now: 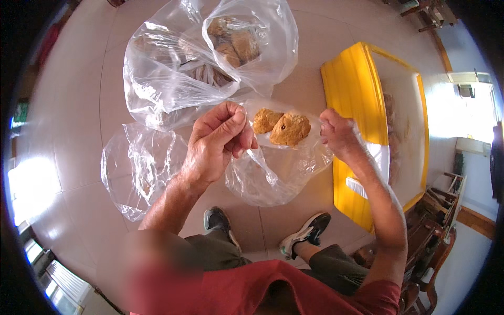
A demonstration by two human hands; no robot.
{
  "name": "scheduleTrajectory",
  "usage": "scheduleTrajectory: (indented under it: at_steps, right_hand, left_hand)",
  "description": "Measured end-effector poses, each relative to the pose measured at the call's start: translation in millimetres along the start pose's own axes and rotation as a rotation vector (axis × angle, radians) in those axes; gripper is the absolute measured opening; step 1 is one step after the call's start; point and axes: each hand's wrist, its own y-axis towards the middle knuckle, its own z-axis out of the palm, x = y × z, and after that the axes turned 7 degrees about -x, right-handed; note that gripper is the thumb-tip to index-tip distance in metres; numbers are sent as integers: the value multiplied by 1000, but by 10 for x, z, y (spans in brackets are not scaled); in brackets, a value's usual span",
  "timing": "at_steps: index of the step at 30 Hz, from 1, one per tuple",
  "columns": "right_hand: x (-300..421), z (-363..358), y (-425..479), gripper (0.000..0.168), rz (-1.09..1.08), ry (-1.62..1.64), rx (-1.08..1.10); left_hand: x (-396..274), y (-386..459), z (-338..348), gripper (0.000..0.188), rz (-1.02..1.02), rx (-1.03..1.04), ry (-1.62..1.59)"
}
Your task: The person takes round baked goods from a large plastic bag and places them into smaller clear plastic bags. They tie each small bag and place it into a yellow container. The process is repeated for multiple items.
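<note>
Between my hands hangs a clear plastic bag (271, 179). My left hand (224, 136) pinches its edge with thumb and fingers, and my right hand (340, 132) is closed on the opposite edge. Two brown, rough-surfaced food lumps (290, 129) lie side by side in or on the film; which of the two I cannot tell. The larger lump has a small dark spot. Beyond my left hand, a large clear plastic bag (165, 75) lies on the floor, and an open clear bag (289, 43) beside it holds several similar brown lumps (244, 45).
A crumpled clear bag (151, 169) lies on the tiled floor left of my left forearm. A yellow-walled crate (350, 90) with packed items inside stands close at the right, beside my right forearm. Wooden chairs (433, 267) stand at the lower right. My shoes (217, 220) are below the held bag.
</note>
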Motion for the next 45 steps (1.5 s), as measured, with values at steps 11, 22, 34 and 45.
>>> scheduleTrajectory:
  at_steps: [11,22,34,45]
  right_hand:
    - [131,-512,-275,12,538,1293,-157]
    - [86,-539,-84,8,434,1339,147]
    - [-9,-716,-318,42,405,1349,397]
    - [-1,-724,-421,46,403,1233,303]
  left_hand:
    - [1,-60,502,15,-166,201,53]
    - [327,33,731,23,-468,-72,114]
    - [541,-125,1137,55,58,207,573]
    - [861,166,1229,68,54,318,793]
